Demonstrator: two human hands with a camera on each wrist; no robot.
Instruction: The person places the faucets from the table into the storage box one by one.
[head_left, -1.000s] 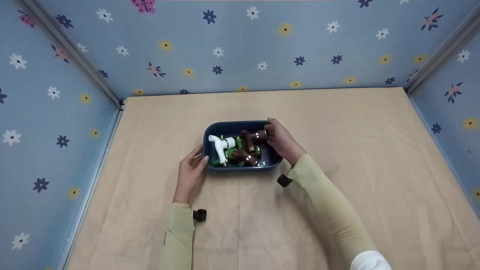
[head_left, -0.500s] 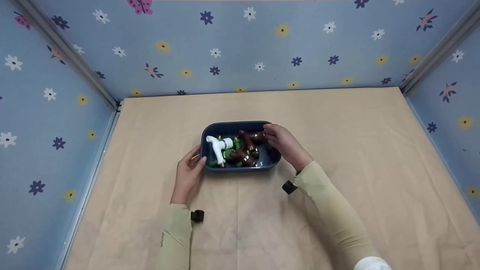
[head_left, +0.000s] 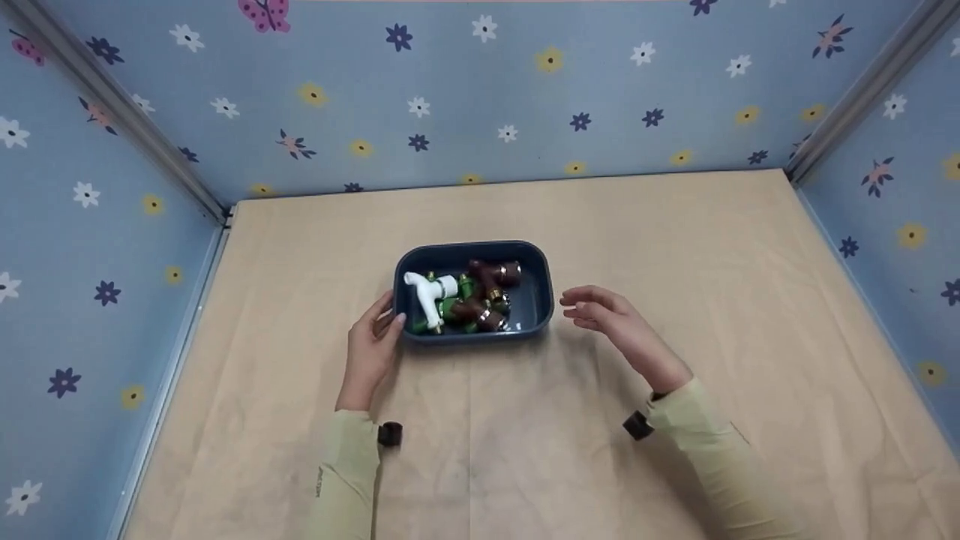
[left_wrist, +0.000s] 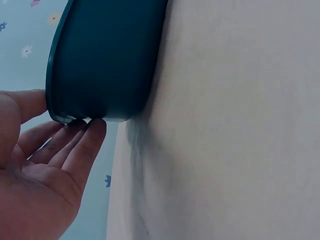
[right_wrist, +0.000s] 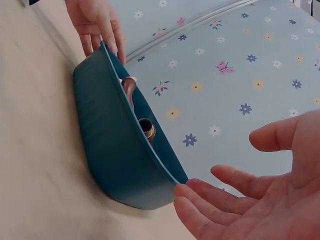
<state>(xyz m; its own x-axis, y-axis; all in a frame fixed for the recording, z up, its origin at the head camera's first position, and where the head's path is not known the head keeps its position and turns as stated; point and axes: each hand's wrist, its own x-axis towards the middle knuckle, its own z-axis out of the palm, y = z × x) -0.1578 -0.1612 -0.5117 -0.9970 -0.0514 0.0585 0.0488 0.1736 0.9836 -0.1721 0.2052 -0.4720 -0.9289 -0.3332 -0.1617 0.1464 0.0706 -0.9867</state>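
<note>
A dark blue plastic bin [head_left: 517,335] stands on the cloth-covered table. Inside lies a pile of plastic taps: a white tap [head_left: 429,296] at the left, a brown tap [head_left: 484,313] near the front, another brown tap [head_left: 495,274] further back, and green taps [head_left: 448,307] partly hidden beneath them. My left hand [head_left: 373,352] holds the bin's left end, thumb at the rim and fingers against the outer wall, as the left wrist view shows too. Apart from the bin's right end, my right hand [head_left: 619,322] hovers with relaxed, spread fingers and holds nothing.
Beige cloth [head_left: 675,247] covers the table, with creases in it. Blue flowered panels [head_left: 480,90] stand at the back and both sides, joined by metal posts [head_left: 855,90]. A black wrist camera [head_left: 639,425] sits below each forearm.
My right hand has come off the bin's right end and moved right, toward me. The left hand stays on the bin, and the taps lie as before. The whole view shifts slightly.
</note>
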